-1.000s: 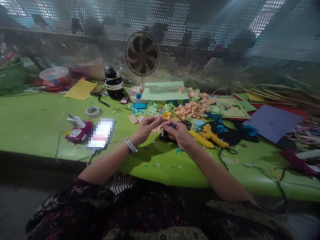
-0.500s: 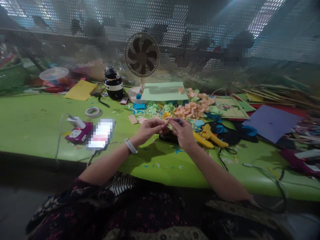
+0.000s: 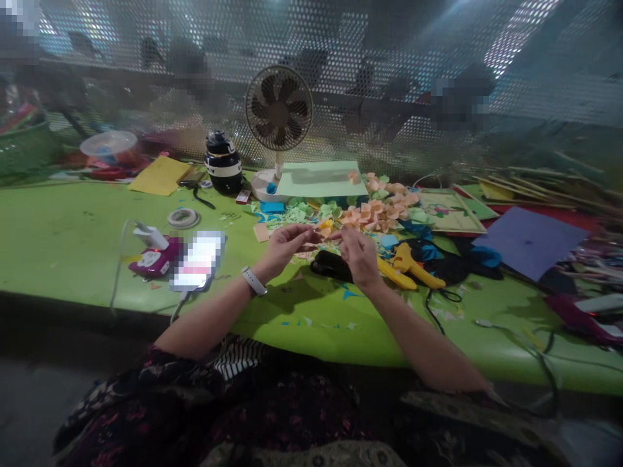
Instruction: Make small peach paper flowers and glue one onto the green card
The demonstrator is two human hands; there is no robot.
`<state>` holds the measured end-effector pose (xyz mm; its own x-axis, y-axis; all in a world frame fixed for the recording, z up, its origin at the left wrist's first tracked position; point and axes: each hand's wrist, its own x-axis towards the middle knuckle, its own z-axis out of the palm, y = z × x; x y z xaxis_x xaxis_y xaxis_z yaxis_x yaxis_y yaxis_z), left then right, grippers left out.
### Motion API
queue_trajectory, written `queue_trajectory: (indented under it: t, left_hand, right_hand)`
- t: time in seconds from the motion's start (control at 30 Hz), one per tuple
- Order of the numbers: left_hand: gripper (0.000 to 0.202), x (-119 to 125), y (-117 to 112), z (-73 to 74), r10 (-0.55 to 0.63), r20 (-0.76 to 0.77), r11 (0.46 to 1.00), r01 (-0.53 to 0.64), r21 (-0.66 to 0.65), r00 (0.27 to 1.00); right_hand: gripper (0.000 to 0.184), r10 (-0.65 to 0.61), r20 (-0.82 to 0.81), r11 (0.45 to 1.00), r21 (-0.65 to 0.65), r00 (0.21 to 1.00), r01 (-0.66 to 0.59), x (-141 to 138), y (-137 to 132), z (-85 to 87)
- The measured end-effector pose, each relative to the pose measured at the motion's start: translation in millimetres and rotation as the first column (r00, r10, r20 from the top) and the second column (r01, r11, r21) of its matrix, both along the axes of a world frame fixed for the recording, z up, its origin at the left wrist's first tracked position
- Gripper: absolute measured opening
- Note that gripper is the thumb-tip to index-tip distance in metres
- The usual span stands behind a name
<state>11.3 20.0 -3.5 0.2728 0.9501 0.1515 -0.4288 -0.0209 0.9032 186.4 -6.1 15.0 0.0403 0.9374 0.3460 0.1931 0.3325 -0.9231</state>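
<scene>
My left hand (image 3: 291, 248), with a pale watch band (image 3: 254, 281) at its wrist, is closed in a pinch. A small peach paper piece (image 3: 325, 233) shows at its fingertips, partly hidden. Just to the right is my right hand (image 3: 359, 254), fingers curled and the index tip reaching toward that paper; whatever else it may hold is hidden. Beneath the hands lies a black stapler-like object (image 3: 329, 264). Beyond them spreads a heap of peach paper petals (image 3: 377, 211) beside green paper scraps (image 3: 302, 209). A yellow glue gun (image 3: 413, 264) rests right of my right hand.
A fan (image 3: 279, 111) and a dark bottle (image 3: 222, 163) stand at the back. On the left are a tape roll (image 3: 183, 218), a phone (image 3: 198, 259) and a purple power strip (image 3: 150, 261). A purple paper sheet (image 3: 530, 240) lies right. Cables cross the table's front right.
My hands have drawn slightly apart. The right index finger now stretches toward the left hand, and more of the black object beneath shows.
</scene>
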Motion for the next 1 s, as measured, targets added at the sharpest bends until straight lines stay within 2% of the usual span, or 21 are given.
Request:
queue_trajectory:
  t: [0.13, 0.23, 0.37, 0.7, 1.0]
  left_hand:
    - [0.037, -0.4, 0.8, 1.6, 0.007, 0.027, 0.999, -0.008, 0.041, 1.000]
    - [0.035, 0.7, 0.3, 2.0, -0.014, 0.042, 0.999, 0.011, 0.049, 0.999]
    - [0.034, 1.8, -0.1, 1.8, -0.039, 0.060, 0.998, 0.036, 0.043, 0.997]
    - [0.032, 0.9, 0.7, -0.2, -0.039, 0.018, 0.998, 0.038, 0.057, 0.999]
    - [0.033, -1.5, 2.2, 0.0, 0.049, -0.077, 0.995, -0.042, 0.092, 0.996]
  right_hand:
    - [0.049, -0.021, 0.400, 0.984, 0.169, 0.916, -0.051, 2.7, -1.4, -0.5]
    - [0.048, -0.049, 0.503, 0.978, 0.198, 0.863, -0.060, 3.7, 0.5, -1.5]
    - [0.049, -0.099, 0.533, 0.968, 0.247, 0.840, -0.042, 6.1, 3.1, -2.0]
    - [0.045, -0.088, 0.590, 0.959, 0.267, 0.803, -0.090, 7.8, 3.1, -2.7]
    - [0.045, -0.074, 0.594, 0.955, 0.275, 0.801, -0.116, 8.5, 2.6, -3.9]
